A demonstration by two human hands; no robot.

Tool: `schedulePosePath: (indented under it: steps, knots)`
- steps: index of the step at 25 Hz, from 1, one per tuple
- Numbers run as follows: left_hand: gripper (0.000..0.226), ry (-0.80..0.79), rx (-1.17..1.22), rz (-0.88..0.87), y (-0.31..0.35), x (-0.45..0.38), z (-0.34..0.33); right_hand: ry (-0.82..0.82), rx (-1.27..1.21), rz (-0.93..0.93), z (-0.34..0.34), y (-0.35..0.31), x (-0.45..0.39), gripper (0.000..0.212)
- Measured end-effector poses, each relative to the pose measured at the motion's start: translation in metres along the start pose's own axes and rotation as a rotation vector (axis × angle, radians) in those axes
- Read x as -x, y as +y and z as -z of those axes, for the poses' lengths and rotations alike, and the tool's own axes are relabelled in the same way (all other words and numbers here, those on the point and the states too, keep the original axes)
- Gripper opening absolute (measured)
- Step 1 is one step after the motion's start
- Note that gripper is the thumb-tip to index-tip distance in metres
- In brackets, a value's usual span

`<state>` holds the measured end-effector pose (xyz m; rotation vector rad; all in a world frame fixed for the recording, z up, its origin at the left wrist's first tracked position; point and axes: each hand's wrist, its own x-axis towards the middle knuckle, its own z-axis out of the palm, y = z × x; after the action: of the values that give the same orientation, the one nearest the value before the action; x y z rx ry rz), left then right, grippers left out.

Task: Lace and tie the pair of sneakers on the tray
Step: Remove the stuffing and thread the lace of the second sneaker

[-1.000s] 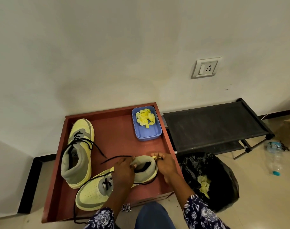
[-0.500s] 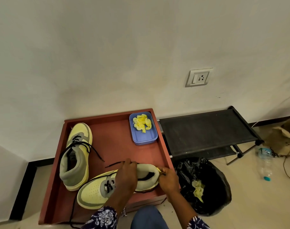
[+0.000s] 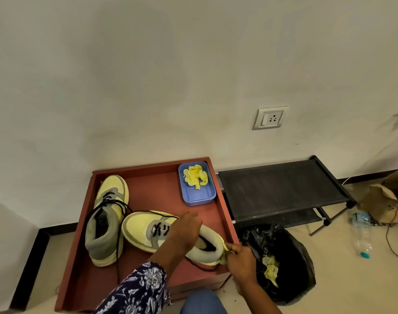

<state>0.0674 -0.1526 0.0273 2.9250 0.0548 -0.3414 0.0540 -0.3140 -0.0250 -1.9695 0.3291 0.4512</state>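
Pale wall fills most of our view, with a socket plate set into it, and down on the floor sits the red wooden tray holding both sneakers. We see the far sneaker lying along the tray's left side, toe to the wall, its black lace loose and trailing. Our left hand rests over the near sneaker, fingers relaxed across the tongue and clamping nothing we can make out. Our right hand has its grip pinched on a scrap of yellow paper at the heel collar. A blue dish of yellow paper sits in the tray's back corner; a black bin bag and a black rack stand beside the tray.
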Motion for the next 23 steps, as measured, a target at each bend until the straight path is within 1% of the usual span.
schedulePosePath:
  steps: [5,7,10,13,15,17,18,20,21,22,23]
  knots:
    - [0.026,0.003,-0.106,-0.054,-0.021,-0.006,0.005,-0.016,-0.122,-0.079,-0.037,0.003,0.012,0.027]
    - [0.026,-0.024,-0.14,-0.055,-0.026,-0.007,0.005,0.012,-0.143,-0.121,-0.053,0.008,0.013,0.024]
    - [0.023,-0.076,-0.139,-0.023,-0.035,-0.005,-0.002,0.027,-0.153,-0.209,-0.076,0.017,0.01,0.025]
    - [0.021,-0.064,-0.158,-0.032,-0.044,-0.004,-0.011,0.033,-0.17,-0.271,-0.092,0.027,0.006,0.024]
    - [0.022,-0.023,-0.103,-0.058,-0.048,-0.005,-0.018,0.03,-0.152,-0.276,-0.097,0.03,0.004,0.02]
    - [0.02,0.023,0.027,-0.048,-0.052,-0.004,-0.024,0.037,-0.159,-0.273,-0.099,0.029,0.004,0.021]
    - [0.02,0.079,0.113,-0.02,-0.052,-0.002,-0.027,0.037,-0.161,-0.279,-0.099,0.029,0.004,0.021]
    - [0.024,0.259,0.308,0.088,-0.05,0.002,-0.034,0.028,-0.191,-0.291,-0.099,0.027,0.004,0.023]
    - [0.028,0.37,0.419,0.184,-0.047,0.007,-0.036,0.019,-0.237,-0.299,-0.098,0.024,0.006,0.025]
    - [0.033,0.446,0.53,0.312,-0.045,0.015,-0.037,0.005,-0.288,-0.307,-0.097,0.022,0.009,0.027]
    - [0.041,0.448,0.634,0.468,-0.042,0.024,-0.035,-0.005,-0.323,-0.307,-0.096,0.021,0.011,0.028]
